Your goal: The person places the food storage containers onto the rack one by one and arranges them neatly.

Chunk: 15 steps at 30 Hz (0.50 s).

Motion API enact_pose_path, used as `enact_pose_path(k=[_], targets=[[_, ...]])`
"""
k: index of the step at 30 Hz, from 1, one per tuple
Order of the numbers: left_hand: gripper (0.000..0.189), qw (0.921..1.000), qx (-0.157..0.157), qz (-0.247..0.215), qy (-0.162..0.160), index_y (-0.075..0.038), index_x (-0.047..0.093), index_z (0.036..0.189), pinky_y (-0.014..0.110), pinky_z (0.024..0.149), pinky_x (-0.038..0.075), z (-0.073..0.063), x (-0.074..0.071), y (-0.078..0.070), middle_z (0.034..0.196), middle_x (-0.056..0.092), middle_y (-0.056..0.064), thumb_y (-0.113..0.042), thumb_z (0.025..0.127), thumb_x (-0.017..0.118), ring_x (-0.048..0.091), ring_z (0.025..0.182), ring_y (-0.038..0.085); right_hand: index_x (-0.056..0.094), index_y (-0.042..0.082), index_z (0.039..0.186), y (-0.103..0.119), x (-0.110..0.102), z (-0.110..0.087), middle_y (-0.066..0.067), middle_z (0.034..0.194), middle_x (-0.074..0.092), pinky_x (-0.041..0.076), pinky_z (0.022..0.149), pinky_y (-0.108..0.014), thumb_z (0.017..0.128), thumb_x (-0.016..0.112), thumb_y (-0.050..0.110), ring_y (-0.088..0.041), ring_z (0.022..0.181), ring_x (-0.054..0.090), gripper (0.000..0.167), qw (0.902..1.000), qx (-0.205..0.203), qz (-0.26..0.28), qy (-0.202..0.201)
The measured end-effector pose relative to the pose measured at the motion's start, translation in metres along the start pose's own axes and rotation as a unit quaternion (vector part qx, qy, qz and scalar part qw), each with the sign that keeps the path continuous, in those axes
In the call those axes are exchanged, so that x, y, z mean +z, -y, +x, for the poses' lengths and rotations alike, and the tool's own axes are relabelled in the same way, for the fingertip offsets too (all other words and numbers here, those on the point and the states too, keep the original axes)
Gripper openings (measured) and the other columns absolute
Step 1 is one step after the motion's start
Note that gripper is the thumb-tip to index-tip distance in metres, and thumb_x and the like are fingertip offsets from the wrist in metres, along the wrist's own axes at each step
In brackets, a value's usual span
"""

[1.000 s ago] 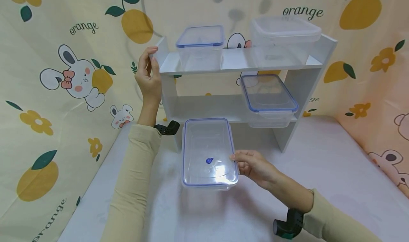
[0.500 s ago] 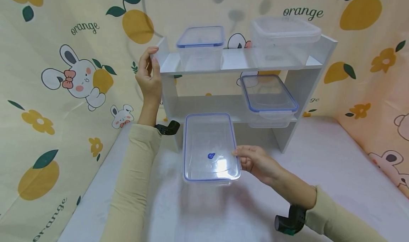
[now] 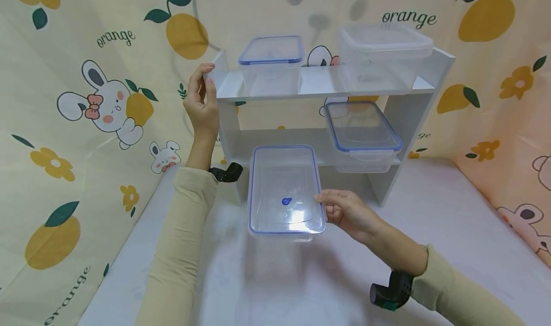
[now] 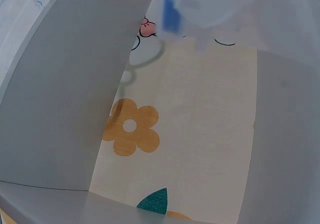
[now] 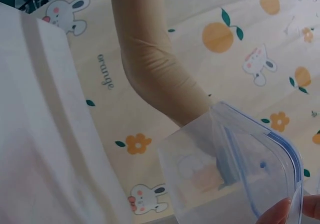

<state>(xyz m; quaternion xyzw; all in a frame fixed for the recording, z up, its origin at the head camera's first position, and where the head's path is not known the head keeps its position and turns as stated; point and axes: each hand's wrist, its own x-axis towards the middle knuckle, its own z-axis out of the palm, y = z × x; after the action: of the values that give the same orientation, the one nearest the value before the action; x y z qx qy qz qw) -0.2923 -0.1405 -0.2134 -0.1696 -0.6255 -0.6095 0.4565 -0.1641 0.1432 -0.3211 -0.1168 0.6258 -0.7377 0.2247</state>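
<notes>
My right hand (image 3: 350,213) pinches the right rim of a clear plastic food container (image 3: 284,182) with a blue-edged lid and a small blue valve. It is held above the table, in front of the lower part of a white shelf (image 3: 280,141). Thumb and fingertips show on the rim of the container (image 5: 240,179) in the right wrist view. Up at the left, my left hand (image 3: 201,101) grips the front edge of the shelf's left side panel. The left wrist view shows the shelf's panels (image 4: 65,84) but not the hand.
On the top shelf stand a blue-lidded container (image 3: 271,65) at left and a larger clear-lidded container (image 3: 383,58) at right. Another blue-lidded container (image 3: 363,134) sits on the middle shelf's right side, overhanging its front edge. White cloth covers the table (image 3: 443,211); printed fabric surrounds it.
My right hand has raised the held container and moved it slightly right, closer to the middle shelf. My left hand stays on the side panel.
</notes>
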Motion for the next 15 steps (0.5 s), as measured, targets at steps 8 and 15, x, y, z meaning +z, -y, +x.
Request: enact_pose_path(k=[8, 15], targets=[[0.028, 1.0, -0.005, 0.001, -0.002, 0.005, 0.059, 0.119, 0.028, 0.113, 0.042, 0.001, 0.0006, 0.0019, 0.127, 0.061, 0.02, -0.003, 0.096, 0.045, 0.056, 0.125, 0.015, 0.065, 0.014, 0.096, 0.0045, 0.0006, 0.0024, 0.009, 0.087, 0.074, 0.058, 0.079, -0.019, 0.095, 0.049, 0.015, -0.004, 0.079, 0.071, 0.016, 0.9999, -0.002, 0.014, -0.009], [0.029, 1.0, -0.001, 0.001, -0.006, 0.006, 0.059, 0.12, 0.028, 0.113, 0.042, 0.0014, 0.0003, 0.0051, 0.127, 0.061, 0.02, -0.002, 0.096, 0.045, 0.056, 0.125, 0.015, 0.065, 0.013, 0.096, 0.0081, 0.0011, 0.0052, 0.009, 0.085, 0.073, 0.057, 0.077, -0.018, 0.094, 0.051, 0.014, -0.003, 0.077, 0.069, 0.014, 0.9996, -0.003, 0.02, -0.018]])
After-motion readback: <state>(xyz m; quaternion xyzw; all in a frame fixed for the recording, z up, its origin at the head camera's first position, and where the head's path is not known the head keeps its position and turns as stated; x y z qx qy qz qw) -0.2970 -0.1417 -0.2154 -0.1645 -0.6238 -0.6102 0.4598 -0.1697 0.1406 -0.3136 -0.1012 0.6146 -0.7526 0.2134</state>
